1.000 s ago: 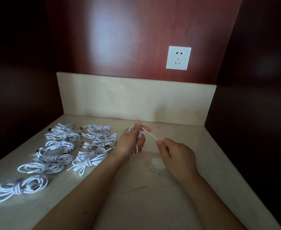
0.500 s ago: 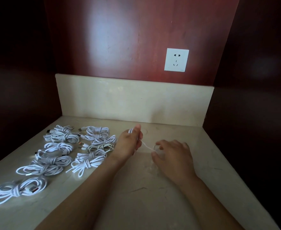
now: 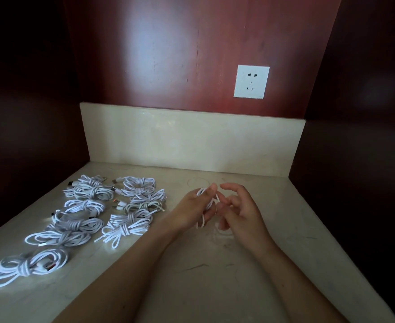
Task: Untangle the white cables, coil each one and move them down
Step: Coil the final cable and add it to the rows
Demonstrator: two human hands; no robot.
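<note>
head | coiled cables (image 3: 80, 226) are laid in two rows on the counter (image 3: 215, 280), at left | left hand (image 3: 191, 207) is held above mid-counter, fingers closed round a looped cable (image 3: 208, 201) | right hand (image 3: 242, 212) is held just beside it, fingers loosely bent; whether the cable is pinched cannot be told

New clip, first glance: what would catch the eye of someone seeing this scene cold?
Two hands meet mid-counter: the left hand grips a small white cable coil, the right hand close against it. Left of them, tied cable bundles lie in two rows on the pale counter. A white wall socket stands out on the dark red panel behind.
</note>
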